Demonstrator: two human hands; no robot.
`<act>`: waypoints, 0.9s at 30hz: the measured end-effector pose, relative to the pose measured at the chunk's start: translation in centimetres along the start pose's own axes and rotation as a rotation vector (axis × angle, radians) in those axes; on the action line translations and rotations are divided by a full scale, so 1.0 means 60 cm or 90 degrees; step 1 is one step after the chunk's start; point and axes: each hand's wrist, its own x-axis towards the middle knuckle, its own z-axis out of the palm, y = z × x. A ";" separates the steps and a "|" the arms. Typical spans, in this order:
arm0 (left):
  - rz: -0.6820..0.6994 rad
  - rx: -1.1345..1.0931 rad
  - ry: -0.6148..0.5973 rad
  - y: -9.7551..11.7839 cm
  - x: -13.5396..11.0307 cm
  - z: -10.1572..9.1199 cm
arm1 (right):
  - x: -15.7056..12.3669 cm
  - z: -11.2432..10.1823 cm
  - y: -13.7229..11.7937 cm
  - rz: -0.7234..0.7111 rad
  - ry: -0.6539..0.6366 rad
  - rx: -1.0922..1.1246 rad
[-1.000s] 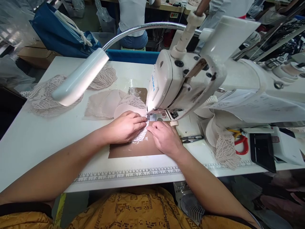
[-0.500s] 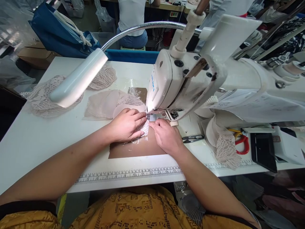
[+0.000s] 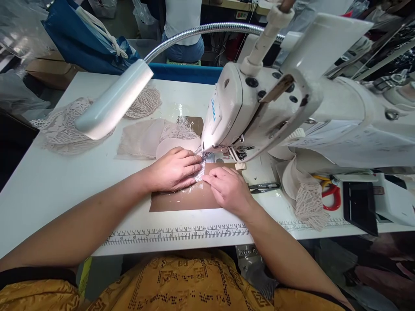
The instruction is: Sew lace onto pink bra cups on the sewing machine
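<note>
My left hand (image 3: 175,169) lies flat with fingers together on a small piece of white lace (image 3: 198,174), pressing it down just in front of the needle of the white sewing machine (image 3: 227,112). To its right, my right hand (image 3: 229,188) pinches the lace's near edge with curled fingers on the brown plate (image 3: 181,201). Behind my left hand a beige padded cup piece (image 3: 168,147) runs out leftward from under the presser foot.
A gooseneck lamp (image 3: 113,100) hangs over the table's left half. Lace pieces (image 3: 61,129) lie at the far left, more lace (image 3: 306,203) at the right by red scissors (image 3: 330,194), black thread snips (image 3: 262,187) and a black phone (image 3: 359,203). Another person sits beyond the table.
Both hands stay on the lace at the needle; the right hand has slid slightly back toward me. The camera view has shifted a little.
</note>
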 end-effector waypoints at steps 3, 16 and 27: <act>0.013 -0.016 -0.009 -0.001 0.001 0.001 | 0.000 0.001 -0.001 -0.028 -0.009 -0.042; -0.060 -0.026 -0.033 0.005 0.004 -0.003 | 0.001 0.003 -0.003 0.006 -0.012 -0.092; -0.045 -0.014 0.019 -0.003 0.007 0.005 | 0.021 0.002 -0.006 0.129 -0.088 -0.138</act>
